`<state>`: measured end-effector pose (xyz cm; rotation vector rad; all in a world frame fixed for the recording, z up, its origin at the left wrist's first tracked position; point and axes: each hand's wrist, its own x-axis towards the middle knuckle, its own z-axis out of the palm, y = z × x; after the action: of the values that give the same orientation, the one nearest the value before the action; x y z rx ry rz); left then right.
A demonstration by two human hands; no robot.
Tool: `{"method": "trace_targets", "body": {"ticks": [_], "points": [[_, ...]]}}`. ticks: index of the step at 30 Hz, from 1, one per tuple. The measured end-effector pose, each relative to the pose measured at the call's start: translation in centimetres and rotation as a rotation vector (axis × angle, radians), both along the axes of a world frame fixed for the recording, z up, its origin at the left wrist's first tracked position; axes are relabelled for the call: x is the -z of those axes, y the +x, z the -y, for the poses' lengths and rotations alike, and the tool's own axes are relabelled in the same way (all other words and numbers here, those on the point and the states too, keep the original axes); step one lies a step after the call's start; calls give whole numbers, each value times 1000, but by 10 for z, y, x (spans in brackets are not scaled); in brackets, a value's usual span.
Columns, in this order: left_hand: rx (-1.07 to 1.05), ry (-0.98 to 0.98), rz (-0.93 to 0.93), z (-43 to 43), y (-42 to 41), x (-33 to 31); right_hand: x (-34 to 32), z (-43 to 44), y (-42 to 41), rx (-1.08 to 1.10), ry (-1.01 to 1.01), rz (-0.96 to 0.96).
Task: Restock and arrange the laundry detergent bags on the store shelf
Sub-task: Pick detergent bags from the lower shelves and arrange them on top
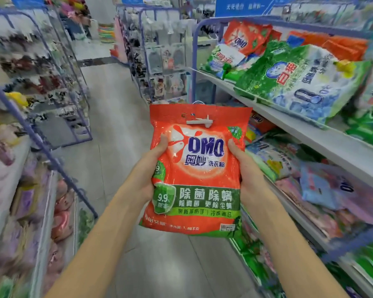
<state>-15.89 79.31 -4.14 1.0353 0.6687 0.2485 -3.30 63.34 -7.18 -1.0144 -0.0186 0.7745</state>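
Detergent bag gripped upright between both hands.

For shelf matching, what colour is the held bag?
The bag is orange-red, green band; head view.

Both forearms extended forward, bare. Left grip and right grip clasp the detergent bag at opposite edges, thumbs on its front face.

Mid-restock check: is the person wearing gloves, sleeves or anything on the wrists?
No. The left hand and right hand are ungloved. The left forearm and right forearm are uncovered to the frame edge: no sleeve, watch or bracelet shows.
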Motion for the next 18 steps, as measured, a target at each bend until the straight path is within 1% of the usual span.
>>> {"method": "trace_targets", "body": {"ticks": [3, 7, 12, 18], "points": [[28, -17, -16, -43, 41, 7, 7, -41, 37, 25, 5, -41], [64, -14, -42, -102, 104, 22, 19, -98, 95, 45, -10, -37], [131, 25, -128, -171, 185, 33, 36, -166, 171, 55, -37, -67], [217, 11, -171, -233, 270, 47, 56, -220, 245, 123, -76, -139]]}}
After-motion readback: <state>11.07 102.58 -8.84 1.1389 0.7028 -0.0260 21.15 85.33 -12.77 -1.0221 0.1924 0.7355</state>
